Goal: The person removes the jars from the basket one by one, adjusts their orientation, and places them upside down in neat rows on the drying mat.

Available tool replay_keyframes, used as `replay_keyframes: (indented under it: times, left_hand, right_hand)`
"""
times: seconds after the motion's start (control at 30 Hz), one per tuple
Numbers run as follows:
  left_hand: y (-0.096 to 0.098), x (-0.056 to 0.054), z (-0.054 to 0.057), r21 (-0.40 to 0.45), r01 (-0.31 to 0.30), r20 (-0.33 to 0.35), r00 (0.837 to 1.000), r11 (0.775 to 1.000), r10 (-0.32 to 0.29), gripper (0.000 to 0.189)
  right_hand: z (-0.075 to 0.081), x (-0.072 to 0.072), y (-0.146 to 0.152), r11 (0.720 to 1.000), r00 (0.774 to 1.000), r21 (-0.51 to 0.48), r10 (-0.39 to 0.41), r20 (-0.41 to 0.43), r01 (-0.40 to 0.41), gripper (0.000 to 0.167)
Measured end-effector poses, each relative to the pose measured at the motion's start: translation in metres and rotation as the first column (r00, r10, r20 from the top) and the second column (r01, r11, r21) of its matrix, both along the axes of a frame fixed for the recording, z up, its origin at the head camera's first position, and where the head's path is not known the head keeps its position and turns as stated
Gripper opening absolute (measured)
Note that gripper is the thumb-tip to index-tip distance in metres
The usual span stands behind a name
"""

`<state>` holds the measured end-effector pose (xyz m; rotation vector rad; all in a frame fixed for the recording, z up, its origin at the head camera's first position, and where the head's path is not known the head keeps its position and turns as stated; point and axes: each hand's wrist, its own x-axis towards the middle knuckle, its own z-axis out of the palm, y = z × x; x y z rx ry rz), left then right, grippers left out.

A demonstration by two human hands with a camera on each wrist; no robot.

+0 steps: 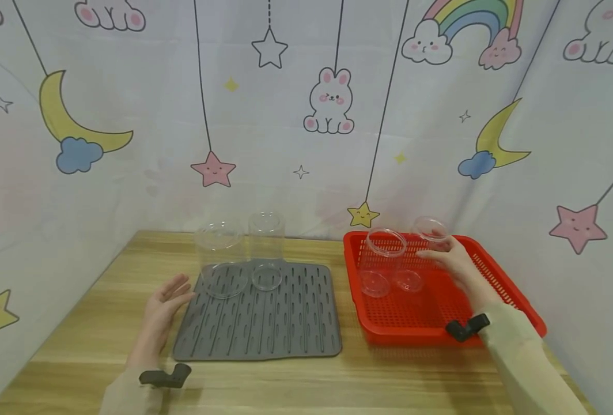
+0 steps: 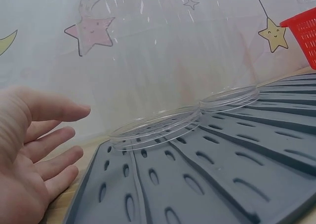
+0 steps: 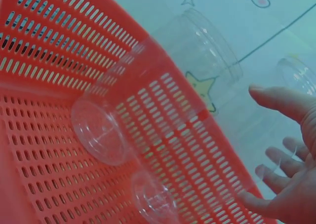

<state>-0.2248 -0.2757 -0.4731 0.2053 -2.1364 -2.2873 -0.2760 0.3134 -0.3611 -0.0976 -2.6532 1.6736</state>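
Note:
On the grey drying mat [image 1: 296, 323] stand a wide clear plastic jar [image 1: 221, 259] and a slimmer clear jar [image 1: 267, 248], both upright. My left hand [image 1: 166, 308] hovers at the mat's left edge beside the wide jar, fingers loosely spread and holding nothing. Two more clear jars are inside the red basket [image 1: 415, 333]: a wider one [image 3: 163, 86] at the left and a slimmer one [image 1: 409, 279] to its right. My right hand [image 1: 454, 262] reaches over the basket at the slimmer jar, thumb and fingers spread around its upper part; some fingers show through the clear plastic.
The wooden table [image 1: 265, 386] runs under mat and basket. A white curtain [image 1: 286, 115] printed with stars, moons and bunnies hangs behind and at both sides. The basket's perforated walls [image 3: 168, 110] rise around its jars.

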Motion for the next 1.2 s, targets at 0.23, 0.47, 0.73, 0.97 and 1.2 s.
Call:
replay_keyframes:
  times: [0.23,0.47,0.73,0.97,1.2]
  left_hand:
    - [-0.004,0.004,0.008,0.124,-0.016,-0.074,0.997,0.992,0.025,0.072]
    - [0.000,0.008,0.034,0.117,-0.026,-0.131,0.990,0.993,0.042,0.068]
    - [0.010,0.016,0.069,0.175,-0.008,-0.384,0.920,0.985,0.076,0.051]
    - [0.022,0.030,0.100,0.190,-0.002,-0.503,0.859,0.982,0.099,0.055]
    - [0.044,0.041,0.121,0.108,0.004,-0.474,0.879,0.994,0.047,0.065]
  right_hand:
    - [0.013,0.008,-0.004,0.998,0.995,0.004,-0.062,-0.084,0.063,0.085]
    - [0.032,0.017,-0.016,0.989,0.967,-0.031,-0.148,-0.208,0.144,0.083]
    - [0.053,0.024,-0.034,0.977,0.920,-0.014,-0.206,-0.332,0.214,0.079]
    - [0.075,0.032,-0.064,0.948,0.821,0.034,-0.254,-0.512,0.315,0.076]
    - [0.085,0.037,-0.092,0.952,0.721,0.082,-0.164,-0.673,0.293,0.077]
